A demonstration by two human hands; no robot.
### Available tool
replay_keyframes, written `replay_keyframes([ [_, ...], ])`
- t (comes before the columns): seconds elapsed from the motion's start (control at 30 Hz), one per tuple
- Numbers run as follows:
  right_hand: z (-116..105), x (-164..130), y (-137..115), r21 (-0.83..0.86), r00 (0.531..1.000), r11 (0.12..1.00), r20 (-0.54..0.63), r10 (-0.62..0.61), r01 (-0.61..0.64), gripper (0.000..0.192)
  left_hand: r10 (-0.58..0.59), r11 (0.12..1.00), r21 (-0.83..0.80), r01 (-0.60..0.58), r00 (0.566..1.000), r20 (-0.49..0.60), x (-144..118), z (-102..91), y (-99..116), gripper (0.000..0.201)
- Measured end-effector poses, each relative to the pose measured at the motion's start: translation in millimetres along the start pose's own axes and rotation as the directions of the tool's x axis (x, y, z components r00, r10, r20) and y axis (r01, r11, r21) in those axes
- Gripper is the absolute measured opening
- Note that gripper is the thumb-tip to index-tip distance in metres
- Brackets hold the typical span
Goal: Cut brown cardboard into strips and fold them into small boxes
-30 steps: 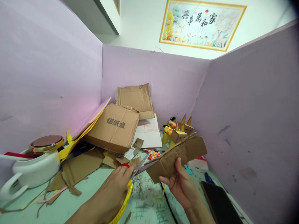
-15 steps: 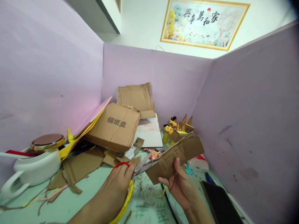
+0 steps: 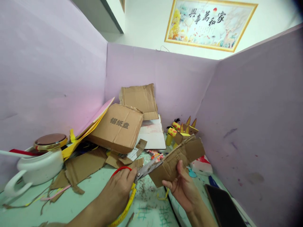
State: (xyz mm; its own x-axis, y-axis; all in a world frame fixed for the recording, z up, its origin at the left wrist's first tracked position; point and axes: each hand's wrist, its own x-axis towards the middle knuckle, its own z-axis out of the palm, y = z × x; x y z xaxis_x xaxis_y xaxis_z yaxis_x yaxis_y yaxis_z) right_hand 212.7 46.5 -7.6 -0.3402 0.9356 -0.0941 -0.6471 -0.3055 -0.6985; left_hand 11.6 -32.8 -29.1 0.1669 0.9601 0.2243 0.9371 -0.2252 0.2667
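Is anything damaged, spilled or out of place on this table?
Yes: ragged cardboard scraps litter the left side, the cardboard box lies tilted rather than flat, and dark specks, like spilled debris, dot the tabletop near the scissors.

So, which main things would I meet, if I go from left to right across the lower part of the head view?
White pot, left hand gripping scissors, cardboard piece held by the right hand, dark flat device.

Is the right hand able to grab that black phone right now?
Probably not without letting go first: the right hand is holding the cardboard piece. But the phone lies close by, with nothing seen between them.
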Motion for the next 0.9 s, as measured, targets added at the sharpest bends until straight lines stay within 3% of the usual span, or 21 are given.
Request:
replay_keyframes([
  [0.37, -0.8, 0.6, 1.6, 0.015, 1.000, 1.000, -0.002, 0.009, -0.009, 0.049, 0.042, 0.999, 0.035, -0.042, 0.999, 0.008, -2.0, -2.1, -6.0, 0.053],
  [0.77, -2.5, 1.1, 3.8, -0.051, 0.999, 0.998, -0.015, -0.043, 0.042, 0.056, 0.041, 0.994, -0.102, -0.034, 0.997, 0.064, -0.3, -12.3, -3.9, 0.048],
  [0.9, 5.0, -3.4, 10.5, -0.125, 0.991, 0.983, -0.007, -0.136, 0.134, 0.061, 0.067, 0.993, -0.103, -0.060, 0.996, 0.058, 0.9, -16.9, -3.1, 0.049],
])
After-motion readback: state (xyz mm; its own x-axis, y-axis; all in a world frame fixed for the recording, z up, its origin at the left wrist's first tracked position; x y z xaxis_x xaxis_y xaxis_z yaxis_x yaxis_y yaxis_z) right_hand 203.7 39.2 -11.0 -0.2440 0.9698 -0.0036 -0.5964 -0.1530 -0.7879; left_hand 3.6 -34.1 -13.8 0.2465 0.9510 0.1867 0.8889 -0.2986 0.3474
